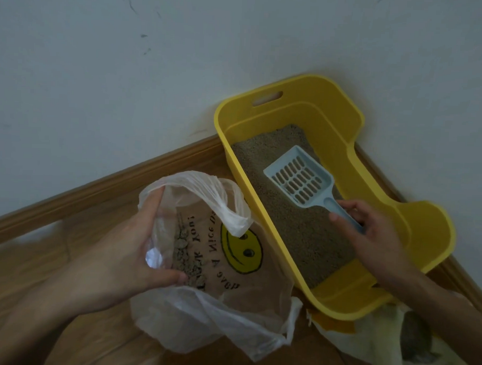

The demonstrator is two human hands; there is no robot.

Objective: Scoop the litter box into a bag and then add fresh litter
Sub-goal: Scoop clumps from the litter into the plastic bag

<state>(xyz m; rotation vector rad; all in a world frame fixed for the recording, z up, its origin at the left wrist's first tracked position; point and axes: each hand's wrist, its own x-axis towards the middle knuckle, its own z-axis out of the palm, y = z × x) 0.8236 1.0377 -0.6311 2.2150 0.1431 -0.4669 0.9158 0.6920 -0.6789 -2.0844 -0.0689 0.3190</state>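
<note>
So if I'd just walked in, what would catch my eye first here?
Probably the bright yellow litter box against the wall on the right, with a pale blue slotted scoop over the litter, its handle in the right hand. Next, the clear plastic bag with a yellow smiley print, held open on the floor by the left hand, clumps already inside.

Dim, flat indoor light with a cool grey cast leaves the wall (129,55) murky and shadows soft. A small glare spot glints on the plastic bag (153,257). Wide-angle distortion bends the baseboard (97,189); the lower corners blur.
</note>
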